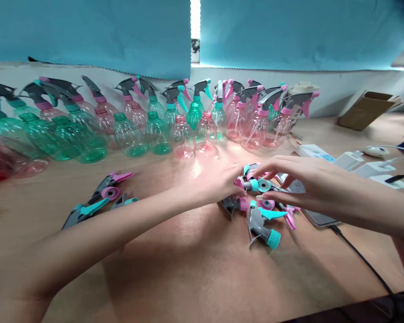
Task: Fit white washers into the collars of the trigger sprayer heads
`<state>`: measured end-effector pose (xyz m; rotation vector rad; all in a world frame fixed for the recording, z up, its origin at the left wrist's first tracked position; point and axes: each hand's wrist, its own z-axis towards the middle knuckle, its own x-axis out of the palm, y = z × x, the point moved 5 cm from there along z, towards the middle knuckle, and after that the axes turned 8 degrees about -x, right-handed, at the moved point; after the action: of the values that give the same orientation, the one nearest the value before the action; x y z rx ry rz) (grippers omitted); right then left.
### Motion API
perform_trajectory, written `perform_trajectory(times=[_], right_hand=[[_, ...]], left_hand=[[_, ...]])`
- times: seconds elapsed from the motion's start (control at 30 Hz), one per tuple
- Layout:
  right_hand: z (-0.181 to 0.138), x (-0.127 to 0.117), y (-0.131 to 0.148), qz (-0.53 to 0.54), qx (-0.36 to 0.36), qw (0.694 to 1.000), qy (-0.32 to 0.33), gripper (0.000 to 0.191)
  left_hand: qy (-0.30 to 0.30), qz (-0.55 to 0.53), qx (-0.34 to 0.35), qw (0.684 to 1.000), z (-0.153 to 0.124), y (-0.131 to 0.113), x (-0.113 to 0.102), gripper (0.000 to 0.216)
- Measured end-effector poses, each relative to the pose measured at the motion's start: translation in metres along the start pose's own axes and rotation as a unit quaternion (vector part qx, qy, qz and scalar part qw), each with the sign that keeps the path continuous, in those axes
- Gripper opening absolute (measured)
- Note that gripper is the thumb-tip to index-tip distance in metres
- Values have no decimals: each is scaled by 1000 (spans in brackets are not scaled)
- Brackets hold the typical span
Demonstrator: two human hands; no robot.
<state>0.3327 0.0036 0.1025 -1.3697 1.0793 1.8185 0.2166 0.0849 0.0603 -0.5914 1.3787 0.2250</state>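
My left hand [220,181] reaches in from the left to a small pile of trigger spray heads. Its thumb and fingers close on a grey spray head with a turquoise collar [253,185]; some of its fingers are blurred. From the right, my right hand [298,177] hovers over the same pile, thumb and fingers apart, with nothing gripped. In front of the hands lies a grey spray head with a turquoise trigger [260,226]. A spray head with a pink collar [243,204] is just below my left hand. My right hand partly covers the other heads.
Clear green bottles [129,139] and pink bottles [183,143] line the back, several with spray heads fitted. More loose spray heads [104,193] lie left, beyond my left forearm. At right are a phone [318,219] with a cable, white chargers [348,160] and a cardboard box [365,110].
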Motion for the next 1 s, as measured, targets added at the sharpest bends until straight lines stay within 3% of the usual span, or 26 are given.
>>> perform_trajectory(times=[0.27,0.37,0.57,0.73,0.87,1.0], right_hand=[[32,1,23,-21,-19,999,44,32],[47,6,48,-22,-51,996,69,21],[70,33,101,15,-135,989,65,15],[81,58,125,41,-193,975,100,16],[87,65,120,38,-180,977,104,12],[88,67,115,111,-190,971,92,8]], left_hand=[[-27,-8,-15,999,-85,18,-32,17],[-58,-43,-49,996,-119,31,-29,20],[-187,-153,-73,968,-172,42,-7,28],[-227,-217,-86,946,-179,41,4,18],[-217,-248,-64,942,-174,39,7,11],[-206,-259,-66,941,-172,40,7,10]])
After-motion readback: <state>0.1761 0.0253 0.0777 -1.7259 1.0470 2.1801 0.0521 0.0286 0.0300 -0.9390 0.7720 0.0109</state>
